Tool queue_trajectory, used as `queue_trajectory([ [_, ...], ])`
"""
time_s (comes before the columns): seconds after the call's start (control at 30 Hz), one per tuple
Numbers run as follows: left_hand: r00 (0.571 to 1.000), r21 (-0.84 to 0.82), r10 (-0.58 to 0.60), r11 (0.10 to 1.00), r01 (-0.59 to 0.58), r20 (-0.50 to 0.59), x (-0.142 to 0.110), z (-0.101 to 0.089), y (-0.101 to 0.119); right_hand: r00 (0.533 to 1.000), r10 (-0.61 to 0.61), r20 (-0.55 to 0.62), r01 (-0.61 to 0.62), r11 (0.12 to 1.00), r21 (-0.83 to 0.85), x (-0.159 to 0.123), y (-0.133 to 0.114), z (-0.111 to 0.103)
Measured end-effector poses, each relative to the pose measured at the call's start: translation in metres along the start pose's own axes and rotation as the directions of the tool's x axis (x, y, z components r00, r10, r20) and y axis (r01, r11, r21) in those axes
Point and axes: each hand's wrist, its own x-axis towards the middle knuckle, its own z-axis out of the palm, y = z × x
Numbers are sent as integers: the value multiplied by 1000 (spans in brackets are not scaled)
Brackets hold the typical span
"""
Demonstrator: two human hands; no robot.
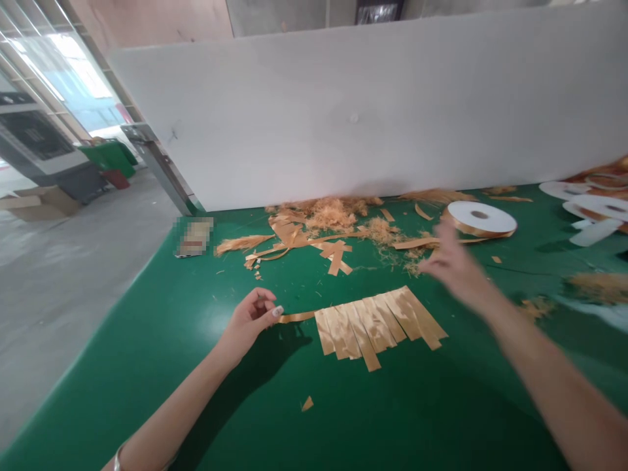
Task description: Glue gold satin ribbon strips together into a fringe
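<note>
My left hand (pixel 249 319) pinches the end of a narrow gold ribbon strip (pixel 296 317) just above the green table. The strip runs right to a fan of several cut gold ribbon pieces (pixel 380 322) lying flat and overlapping. My right hand (pixel 451 263) is blurred by motion, reaching out over the table towards a gold ribbon roll with white sides (pixel 481 219); its fingers look stretched and nothing shows in it.
Frayed gold threads and ribbon scraps (pixel 321 226) lie along the white board (pixel 373 111). More white-sided rolls (pixel 591 203) sit at the far right. A small card (pixel 194 237) lies near the table's left edge (pixel 122 307). One scrap (pixel 307 403) lies close to me.
</note>
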Motion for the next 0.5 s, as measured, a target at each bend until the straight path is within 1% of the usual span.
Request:
queue_trajectory([
  [0.03,1000,7,-2,1000,2,1,0,0,1,934,354,-48,-342,925,167,18,20,-21],
  [0.07,1000,10,-2,1000,2,4,-1,0,2,873,479,-88,-456,867,201,34,39,-43],
  [0.13,1000,16,-3,1000,3,1,0,0,2,805,585,-101,-551,799,240,55,71,-81],
  [0.2,1000,25,-13,1000,13,-13,2,-1,0,760,643,-94,-601,751,272,61,94,-106],
  [0.23,1000,29,-20,999,20,-18,4,-2,-1,746,659,-96,-614,737,282,59,102,-113],
  [0.27,999,30,-28,999,28,-22,5,-3,-2,742,664,-94,-616,730,296,56,108,-118],
  [0.3,999,27,-36,999,36,-22,6,-3,-2,747,659,-91,-606,730,315,52,114,-121],
  [0.43,998,15,-65,998,65,-10,7,-3,-5,799,599,-61,-526,744,412,40,125,-123],
  [0.5,998,9,-68,998,68,-13,7,-3,-5,797,599,-81,-520,747,414,38,123,-121],
])
